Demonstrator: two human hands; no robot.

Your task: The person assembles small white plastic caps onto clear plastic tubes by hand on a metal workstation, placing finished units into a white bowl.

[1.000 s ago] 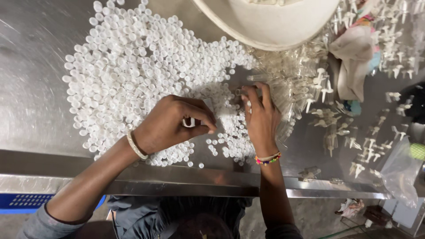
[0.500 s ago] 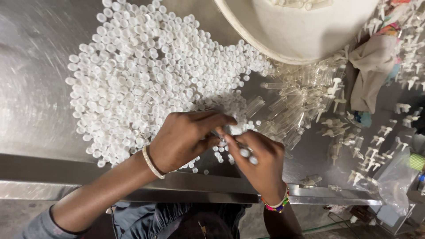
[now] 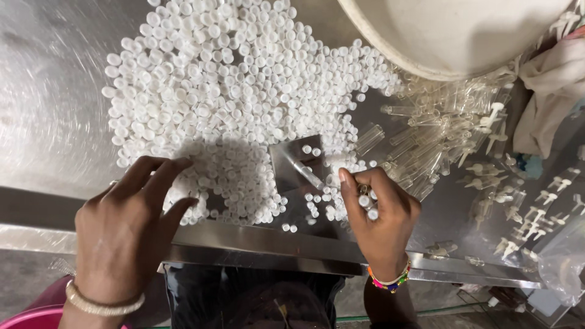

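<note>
Hands are working at the near edge of the steel table, just above the folded front lip. The right hand is curling shut around a few small white caps, with a thin clear tube lying just beyond its forefinger; whether the fingertip is touching that tube cannot be told. Half a second ago both hands were meeting over one piece in front of the body. They are now parting: the left hand is lying open with fingers spread, holding nothing, its fingertips reaching the near fringe of the cap heap. On that evidence, one joining of cap and tube appears finished and the left hand appears to be going for fresh stock.

Wrists are carrying a pale bangle on the left and a multicoloured bead bracelet on the right. A pink tub is showing at the lower left, below table level.

Further out, loose clear tubes are lying jumbled to the right of the caps, with capped pieces scattered beyond them. A clear plastic bag is sitting at the far right edge, a crumpled pale cloth above it. A large cream-coloured bowl is standing at the back. No labels or signs are visible.
</note>
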